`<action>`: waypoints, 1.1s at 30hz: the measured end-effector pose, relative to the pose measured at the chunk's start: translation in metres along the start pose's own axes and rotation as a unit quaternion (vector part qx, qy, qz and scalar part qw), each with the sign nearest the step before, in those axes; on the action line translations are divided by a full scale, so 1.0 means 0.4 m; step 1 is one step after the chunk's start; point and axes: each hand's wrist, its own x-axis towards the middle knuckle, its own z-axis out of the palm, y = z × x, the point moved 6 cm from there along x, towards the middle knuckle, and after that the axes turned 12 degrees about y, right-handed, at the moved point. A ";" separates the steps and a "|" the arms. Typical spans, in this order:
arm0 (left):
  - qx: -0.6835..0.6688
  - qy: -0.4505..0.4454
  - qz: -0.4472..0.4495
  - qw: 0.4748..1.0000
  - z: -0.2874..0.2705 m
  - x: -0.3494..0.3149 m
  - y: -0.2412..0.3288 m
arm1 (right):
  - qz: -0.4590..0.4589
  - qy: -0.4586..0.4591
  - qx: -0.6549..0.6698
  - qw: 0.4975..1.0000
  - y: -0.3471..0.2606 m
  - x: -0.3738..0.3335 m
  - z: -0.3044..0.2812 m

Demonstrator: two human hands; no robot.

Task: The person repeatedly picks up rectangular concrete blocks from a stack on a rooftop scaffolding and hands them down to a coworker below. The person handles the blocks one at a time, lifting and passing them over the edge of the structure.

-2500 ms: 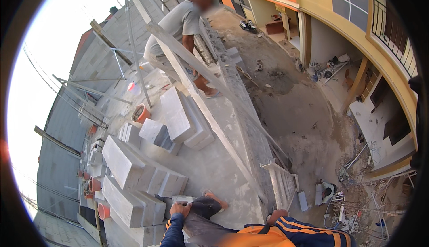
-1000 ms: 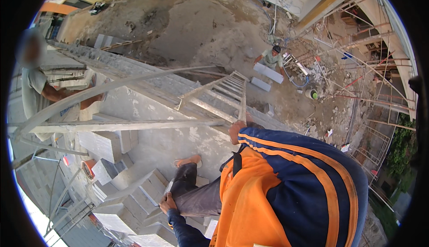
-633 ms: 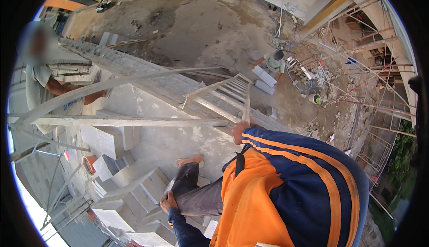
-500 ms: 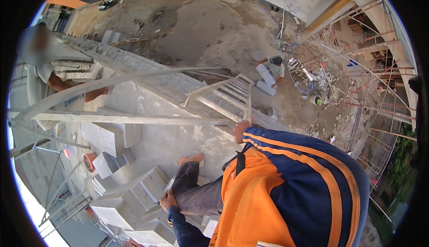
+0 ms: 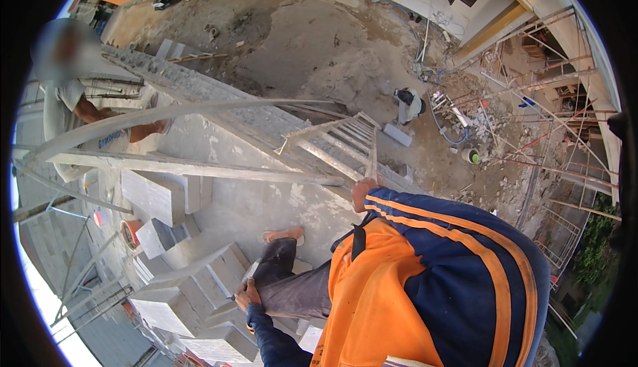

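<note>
My right hand is closed round the near end of a ladder-like metal frame with several rungs, which slants away over the edge of the concrete slab. My left hand rests on my bent knee, holding nothing, its fingers laid over the dark trouser leg. Near it stand several pale grey blocks. My bare foot shows on the slab. On the ground below, a co-worker bends beside a long grey block.
Another person sits at the left behind a curved metal brace and a straight bar. An orange bucket stands by the blocks. Scaffolding and rubble lie to the right, a green-lined bucket on the ground.
Below, the co-worker has straightened away from the blocks and turned; of two blocks there, one now shows. The view has shifted slightly. My two hands keep their places.
</note>
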 end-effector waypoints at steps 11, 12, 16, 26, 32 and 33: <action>-0.007 0.000 0.002 1.000 -0.004 0.009 0.004 | 0.026 0.026 -0.007 0.999 -0.004 -0.004 -0.008; -0.006 -0.004 -0.002 1.000 -0.004 0.008 0.003 | 0.025 0.038 -0.004 0.999 -0.005 -0.003 -0.005; 0.005 -0.004 -0.006 1.000 -0.003 0.009 0.001 | 0.031 0.009 0.000 0.999 0.001 0.000 0.010; -0.011 -0.002 -0.015 1.000 0.003 0.003 -0.017 | 0.020 0.017 0.003 1.000 -0.008 -0.009 -0.022; 0.005 0.000 -0.020 1.000 0.001 -0.002 -0.013 | 0.001 -0.002 0.001 1.000 -0.005 -0.002 -0.014; 0.010 -0.001 -0.021 1.000 0.000 -0.003 -0.011 | -0.001 0.008 0.003 1.000 -0.005 -0.002 -0.013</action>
